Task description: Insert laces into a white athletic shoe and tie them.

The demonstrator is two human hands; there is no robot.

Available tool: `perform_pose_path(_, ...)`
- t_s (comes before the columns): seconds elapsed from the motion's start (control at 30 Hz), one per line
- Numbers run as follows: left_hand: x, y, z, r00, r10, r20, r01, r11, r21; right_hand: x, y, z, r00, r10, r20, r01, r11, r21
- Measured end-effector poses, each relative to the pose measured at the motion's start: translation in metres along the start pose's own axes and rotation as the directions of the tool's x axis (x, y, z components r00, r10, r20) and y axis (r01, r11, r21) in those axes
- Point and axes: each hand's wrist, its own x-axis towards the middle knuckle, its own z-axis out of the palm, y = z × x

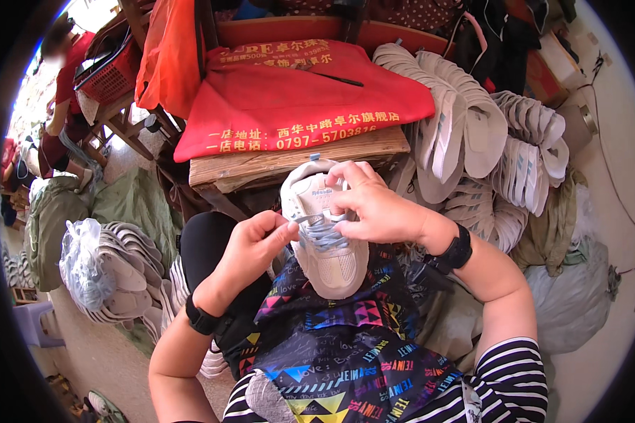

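Observation:
A white and light-grey sneaker [336, 271] stands over my lap, its toe pointing toward me and its heel near the wooden bench. Light-blue shoelace [323, 236] crosses the lower part of its throat. My left hand [255, 245] is closed in a pinch on the lace, at the shoe's left side. From the right, my right hand [384, 208] grips the sneaker, its curled fingers at the tongue and the upper eyelets. Those fingers partly cover the eyelets on that side.
A red cloth [296, 99] covers the wooden bench [296, 166], with a thin dark tool [331, 76] on top. Stacked white shoe parts [466, 120] crowd the right. More stacks [137, 264] stand at left, near a purple stool [39, 324]. Another person [60, 106] is at far left.

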Motion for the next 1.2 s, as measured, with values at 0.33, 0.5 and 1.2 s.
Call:
perform_pose_path(0.33, 0.015, -0.010, -0.008, 0.934, -0.355, -0.039, 0.254, 0.736, -0.627, 0.001, -0.014, 0.012, 0.983, 0.058, -0.175, -0.089, 0.981, -0.174)
perform_pose_path(0.5, 0.012, -0.023, -0.015, 0.924, -0.348, 0.157, 0.326, 0.505, -0.799, 0.003, -0.010, 0.007, 0.988, 0.081, -0.129, -0.100, 0.984, -0.147)
perform_pose_path(1.2, -0.050, -0.031, -0.151, 0.929, 0.344, -0.134, -0.122, 0.628, 0.768, -0.075, 0.023, -0.004, 0.859, 0.240, -0.452, -0.394, 0.874, -0.285)
